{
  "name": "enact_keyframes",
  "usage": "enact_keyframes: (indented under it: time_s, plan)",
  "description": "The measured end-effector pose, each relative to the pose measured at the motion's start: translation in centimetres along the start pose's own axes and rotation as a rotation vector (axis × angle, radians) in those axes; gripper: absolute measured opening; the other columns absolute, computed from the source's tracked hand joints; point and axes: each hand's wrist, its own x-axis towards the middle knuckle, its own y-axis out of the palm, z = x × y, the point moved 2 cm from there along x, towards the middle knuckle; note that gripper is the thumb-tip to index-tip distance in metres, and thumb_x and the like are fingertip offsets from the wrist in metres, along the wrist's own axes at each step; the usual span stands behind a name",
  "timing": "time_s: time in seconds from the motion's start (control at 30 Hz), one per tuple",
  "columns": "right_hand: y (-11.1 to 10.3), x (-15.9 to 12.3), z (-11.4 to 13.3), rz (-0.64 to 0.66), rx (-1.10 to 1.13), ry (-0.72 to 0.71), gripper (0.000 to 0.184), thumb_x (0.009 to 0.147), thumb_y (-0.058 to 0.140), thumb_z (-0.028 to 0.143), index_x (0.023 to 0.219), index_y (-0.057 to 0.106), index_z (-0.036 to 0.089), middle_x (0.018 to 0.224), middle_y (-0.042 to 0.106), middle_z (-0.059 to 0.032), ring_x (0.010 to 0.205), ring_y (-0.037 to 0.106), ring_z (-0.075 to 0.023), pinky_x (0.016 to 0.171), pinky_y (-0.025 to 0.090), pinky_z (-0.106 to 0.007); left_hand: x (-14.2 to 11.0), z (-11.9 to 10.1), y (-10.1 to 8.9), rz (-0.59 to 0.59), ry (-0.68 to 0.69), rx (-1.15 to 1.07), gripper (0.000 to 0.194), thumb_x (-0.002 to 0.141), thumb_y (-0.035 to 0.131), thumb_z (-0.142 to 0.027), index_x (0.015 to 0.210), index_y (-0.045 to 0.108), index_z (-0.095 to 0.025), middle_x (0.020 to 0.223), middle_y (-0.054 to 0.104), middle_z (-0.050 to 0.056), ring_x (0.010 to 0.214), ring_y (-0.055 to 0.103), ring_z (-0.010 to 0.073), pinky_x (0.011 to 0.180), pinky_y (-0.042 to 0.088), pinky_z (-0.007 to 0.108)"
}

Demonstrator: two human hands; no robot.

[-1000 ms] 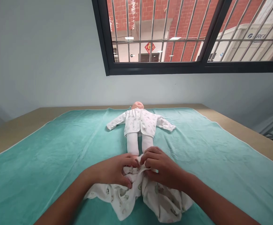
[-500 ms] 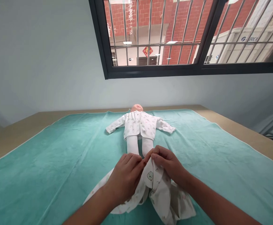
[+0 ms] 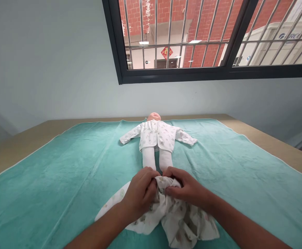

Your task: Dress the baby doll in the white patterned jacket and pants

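A baby doll point(image 3: 149, 158) lies on its back, legs pointing toward me, wearing a white printed jacket point(image 3: 148, 135) with its sleeves spread out. Just below the doll's feet, white printed baby pants point(image 3: 179, 221) are bunched up, one part trailing left and another right. My left hand point(image 3: 140, 190) is closed on the upper edge of the pants from the left. Opposite it, my right hand point(image 3: 187, 188) pinches the same gathered edge, thumb on the near side. The doll's feet are mostly hidden behind my fingers and the cloth.
A green cloth point(image 3: 62, 173) covers most of the wooden table point(image 3: 273, 140). Behind the table's far edge stands a pale wall point(image 3: 75, 69) with a dark-framed barred window point(image 3: 171, 75). Metal tubing shows beyond the right side.
My hands have drawn slightly apart, with the pants' edge now spread and folded between them. My right hand has moved a little lower. The view has shifted slightly.
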Motion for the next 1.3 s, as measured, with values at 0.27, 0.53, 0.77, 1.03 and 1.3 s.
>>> enact_keyframes:
  time_s: [0.27, 0.53, 0.77, 1.03, 1.3]
  plan:
    - [-0.4, -0.7, 0.1, 0.102, 0.568, 0.251, 0.053, 0.087, 0.043, 0.065, 0.073, 0.057, 0.016, 0.071, 0.048, -0.0004, 0.065, 0.044, -0.0124, 0.062, 0.038, -0.026, -0.1, -0.9, -0.8, 0.08, -0.596, -1.068, 0.012, 0.081, 0.064, -0.025, 0.079, 0.063, -0.013, 0.071, 0.058, 0.001, 0.062, 0.051, 0.01, 0.057, 0.037, 0.02]
    - [-0.5, -0.1, 0.8, 0.082, 0.272, 0.093, 0.018, 0.066, 0.075, 0.026, 0.072, 0.063, 0.015, 0.066, 0.054, 0.004, 0.061, 0.048, -0.0101, 0.057, 0.038, -0.021, 0.2, 0.1, -1.4, 0.196, -0.509, -1.124, 0.032, 0.079, 0.07, -0.043, 0.092, 0.059, -0.017, 0.078, 0.061, 0.003, 0.061, 0.055, 0.011, 0.054, 0.039, 0.02]
    - [0.9, -0.1, -0.3, -0.208, 0.715, 0.139, 0.031, 0.075, 0.07, 0.03, 0.062, 0.045, 0.019, 0.054, 0.046, 0.0073, 0.047, 0.04, -0.0072, 0.046, 0.034, -0.02, -0.1, -1.6, -1.1, 0.674, -0.488, -0.777, 0.037, 0.067, 0.081, -0.034, 0.096, 0.066, -0.016, 0.089, 0.066, 0.002, 0.081, 0.059, 0.0172, 0.069, 0.046, 0.024]
    - [0.9, -2.1, 2.7, 0.542, 0.189, 0.324, 0.038, 0.055, 0.086, 0.033, 0.081, 0.068, 0.013, 0.079, 0.066, -0.002, 0.071, 0.059, -0.0155, 0.061, 0.048, -0.023, 0.0, -1.5, -2.8, -0.043, -0.538, -1.2, 0.03, 0.08, 0.068, -0.043, 0.074, 0.064, -0.014, 0.064, 0.063, 0.002, 0.058, 0.059, 0.0136, 0.057, 0.048, 0.023]
    - [-0.5, -1.0, 1.9, -0.183, 0.546, 0.207, 0.053, 0.072, 0.065, 0.066, 0.081, 0.066, 0.014, 0.069, 0.065, -0.0061, 0.066, 0.063, -0.0211, 0.066, 0.052, -0.035, -1.3, -3.4, -0.9, 0.55, -0.592, -0.961, 0.039, 0.069, 0.077, -0.048, 0.087, 0.069, -0.015, 0.051, 0.053, -0.004, 0.036, 0.038, 0.0062, 0.035, 0.025, 0.02]
